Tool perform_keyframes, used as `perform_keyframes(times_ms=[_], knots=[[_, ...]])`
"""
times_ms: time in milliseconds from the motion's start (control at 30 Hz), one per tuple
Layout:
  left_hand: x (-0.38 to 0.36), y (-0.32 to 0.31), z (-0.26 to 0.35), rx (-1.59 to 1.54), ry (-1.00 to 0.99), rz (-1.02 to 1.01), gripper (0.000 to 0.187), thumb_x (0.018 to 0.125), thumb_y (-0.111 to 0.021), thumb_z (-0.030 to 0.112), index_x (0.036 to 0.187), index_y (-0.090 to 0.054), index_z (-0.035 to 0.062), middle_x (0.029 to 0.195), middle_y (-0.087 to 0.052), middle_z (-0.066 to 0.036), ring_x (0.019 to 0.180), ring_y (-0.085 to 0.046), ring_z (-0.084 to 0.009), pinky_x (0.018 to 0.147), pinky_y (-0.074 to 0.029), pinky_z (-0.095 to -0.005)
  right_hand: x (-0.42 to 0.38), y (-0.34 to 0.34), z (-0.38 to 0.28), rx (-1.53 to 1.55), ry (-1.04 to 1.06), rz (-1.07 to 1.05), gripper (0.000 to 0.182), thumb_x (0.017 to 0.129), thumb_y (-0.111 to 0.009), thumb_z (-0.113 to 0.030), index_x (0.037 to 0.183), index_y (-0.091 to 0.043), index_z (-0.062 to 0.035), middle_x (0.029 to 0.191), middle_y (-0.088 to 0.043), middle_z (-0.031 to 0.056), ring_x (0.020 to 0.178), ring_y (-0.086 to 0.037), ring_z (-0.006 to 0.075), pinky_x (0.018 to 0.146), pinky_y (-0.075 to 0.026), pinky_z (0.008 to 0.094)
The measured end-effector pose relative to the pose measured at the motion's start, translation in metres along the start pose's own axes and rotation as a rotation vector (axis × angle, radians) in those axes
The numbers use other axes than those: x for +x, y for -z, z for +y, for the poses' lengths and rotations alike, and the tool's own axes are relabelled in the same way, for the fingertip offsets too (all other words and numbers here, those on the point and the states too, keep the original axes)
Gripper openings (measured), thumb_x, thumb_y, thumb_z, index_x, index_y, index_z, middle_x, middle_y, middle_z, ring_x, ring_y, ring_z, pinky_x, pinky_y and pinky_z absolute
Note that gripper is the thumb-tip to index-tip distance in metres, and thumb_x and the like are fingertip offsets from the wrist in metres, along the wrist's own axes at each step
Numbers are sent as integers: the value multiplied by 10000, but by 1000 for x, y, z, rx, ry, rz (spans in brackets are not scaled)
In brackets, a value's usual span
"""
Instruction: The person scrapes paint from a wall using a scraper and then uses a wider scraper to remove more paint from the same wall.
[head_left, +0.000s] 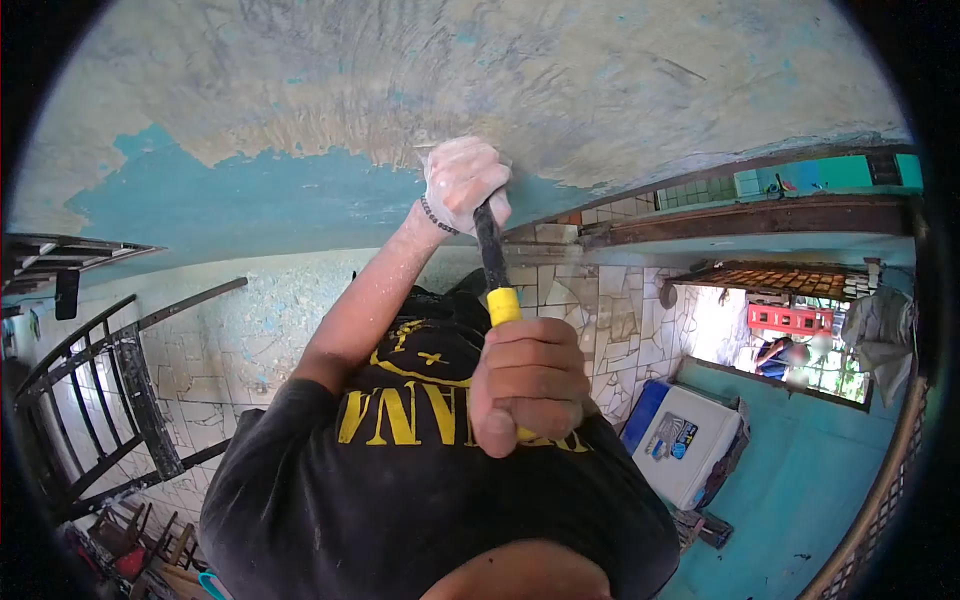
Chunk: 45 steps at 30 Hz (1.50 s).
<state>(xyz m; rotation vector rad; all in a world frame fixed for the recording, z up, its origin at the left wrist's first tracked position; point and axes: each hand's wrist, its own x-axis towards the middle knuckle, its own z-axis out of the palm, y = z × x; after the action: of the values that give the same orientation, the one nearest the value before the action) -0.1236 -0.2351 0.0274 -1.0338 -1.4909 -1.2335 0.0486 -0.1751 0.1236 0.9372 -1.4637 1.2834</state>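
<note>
Yellow "VANA" letters [408, 416] stand on the black shirt [440, 490]; the label [684, 440] on the white box [710, 430] is illegible.

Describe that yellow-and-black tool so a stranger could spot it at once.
Start at the big wall of worn blue paint and greyish patches, then drop to the dusty left hand. The tool slants down from there into the right hand, its upper end hidden. It's a solid yellow-and-black bar, unlike the flat yellow lettering on the dark shirt behind.
</note>
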Motion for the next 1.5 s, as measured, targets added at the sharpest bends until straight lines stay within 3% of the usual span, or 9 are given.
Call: perform_keyframes(times_ms=[267,400,667,800,900,933,1067,1333,1500], knots=[[-51,-1,-17,-6,69,-60,229,582,-617,47,808,-582,49,632,-466,-84,527,-501,-310,500,-405,-436,-17,5,15,32,-165,-303,183,827,-655,-22,847,-473,-36,616,-576,57,501,-567,222,520,-554,404],[-4,0,3,-19,12,19,206,593,-592,5,797,-594,36,634,-453,-89,524,-471,-301,482,-373,-423,-3,22,2,57,-47,-126,215,708,-658,27,832,-493,-31,658,-597,74,536,-602,236,568,-568,433],[-86,3,-26,39,134,-160,189,595,-626,52,737,-501,59,638,-448,-104,532,-479,-321,508,-387,-445,-50,-1,44,7,-155,17,120,816,-606,-69,798,-506,-6,572,-548,103,449,-504,217,446,-442,377],[-44,2,-11,46,73,-79,181,594,-626,77,740,-522,54,637,-435,-108,544,-489,-330,508,-387,-447,-27,7,25,-36,-74,113,134,824,-600,-104,790,-510,-11,578,-556,96,457,-517,220,474,-467,378],[-22,2,-5,31,33,-71,169,610,-622,66,756,-539,46,636,-428,-107,544,-486,-333,506,-389,-452,-16,16,22,65,-2,-11,138,806,-640,-38,838,-510,-6,643,-601,85,536,-609,241,580,-567,423],[-38,0,-11,45,41,-59,156,635,-631,72,757,-538,44,638,-427,-106,548,-490,-333,509,-394,-457,-18,18,15,-21,-162,-131,152,796,-647,-26,843,-503,-11,641,-598,80,528,-600,240,573,-556,414],[-87,5,-28,64,78,-108,237,636,-669,159,796,-524,59,669,-464,-108,570,-521,-341,537,-435,-462,-45,3,30,9,-127,-118,150,786,-628,16,851,-496,-15,654,-597,86,522,-578,241,559,-537,400],[-33,10,-8,117,60,-105,233,602,-653,133,781,-526,55,659,-452,-101,574,-529,-340,550,-456,-458,-18,6,23,16,34,3,151,864,-597,-95,856,-471,-12,582,-548,80,460,-532,200,478,-495,373],[-87,13,-27,102,131,-103,224,604,-646,146,770,-525,56,652,-439,-115,566,-518,-352,536,-440,-460,-43,2,31,36,-115,-140,172,783,-641,-13,856,-485,-23,635,-579,70,527,-582,231,565,-540,402]])
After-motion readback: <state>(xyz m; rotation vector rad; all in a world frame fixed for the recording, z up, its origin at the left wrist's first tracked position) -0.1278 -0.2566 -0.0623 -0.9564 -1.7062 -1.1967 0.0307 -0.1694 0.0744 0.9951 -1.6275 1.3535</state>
